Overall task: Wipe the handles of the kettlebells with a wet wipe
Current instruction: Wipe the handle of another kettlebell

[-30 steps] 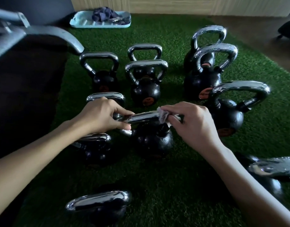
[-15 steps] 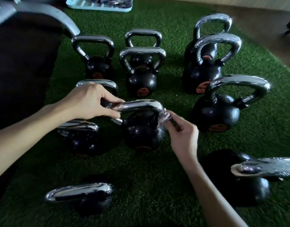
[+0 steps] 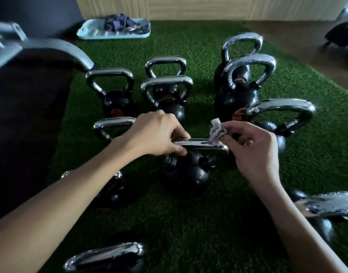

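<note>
Green turf (image 3: 238, 223) covers the floor, with a wooden wall at the far edge and a pale tray (image 3: 114, 33) holding dark cloths at the far left. About a dozen black kettlebells with chrome handles are spread across the turf. At the centre, one kettlebell (image 3: 186, 174) is being worked on: its handle (image 3: 202, 145) is gripped at the left end by the left hand (image 3: 155, 134), fingers closed around the bar. A crumpled wipe (image 3: 216, 133) is pinched in the fingers of the right hand (image 3: 253, 148) and pressed against the handle's right end. Whether the other handles have been cleaned cannot be told for certain; droplets seem to show on the handles at the right, such as the near-right one (image 3: 334, 203), which may mean they are done. The left and near handles look dry, so much probably remains.
</note>
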Motion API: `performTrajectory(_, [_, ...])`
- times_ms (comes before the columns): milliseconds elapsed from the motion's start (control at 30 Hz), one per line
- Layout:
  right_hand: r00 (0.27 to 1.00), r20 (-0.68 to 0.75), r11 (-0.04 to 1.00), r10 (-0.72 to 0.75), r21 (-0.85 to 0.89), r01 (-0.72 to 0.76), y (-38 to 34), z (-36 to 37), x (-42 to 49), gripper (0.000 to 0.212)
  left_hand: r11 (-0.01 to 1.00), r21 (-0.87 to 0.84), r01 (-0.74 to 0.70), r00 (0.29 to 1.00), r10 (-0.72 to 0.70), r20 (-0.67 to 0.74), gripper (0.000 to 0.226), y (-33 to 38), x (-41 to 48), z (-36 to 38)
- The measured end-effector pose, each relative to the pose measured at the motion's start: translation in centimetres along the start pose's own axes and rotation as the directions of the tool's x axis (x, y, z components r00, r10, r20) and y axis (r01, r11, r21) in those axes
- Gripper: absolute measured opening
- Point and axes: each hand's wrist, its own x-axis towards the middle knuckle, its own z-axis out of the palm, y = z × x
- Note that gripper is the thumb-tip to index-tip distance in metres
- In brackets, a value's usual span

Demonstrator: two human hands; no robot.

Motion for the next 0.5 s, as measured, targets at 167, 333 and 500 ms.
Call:
performTrajectory(167, [0.991,0.004,0.989,-0.136,-0.061,0.136,-1.9,-0.2,0.6,0.027,0.762,-0.646,0.045,0.999,-0.029,0.035,0.04,-1.0,0.4,-1.2])
performTrajectory(333, [0.981,-0.006,0.979,-0.192,-0.071,0.191,-2.9,0.9,1.4,0.021,0.562,-0.827,0.028,0.999,0.012,0.042,0.038,-0.7,-0.1,-0.6])
performTrajectory(500, [0.975,0.009,0.969,-0.224,-0.106,0.224,-4.0,2.1,2.0,0.021,0.485,-0.874,0.021,0.999,-0.043,0.0,0.029,-0.3,-0.3,0.4])
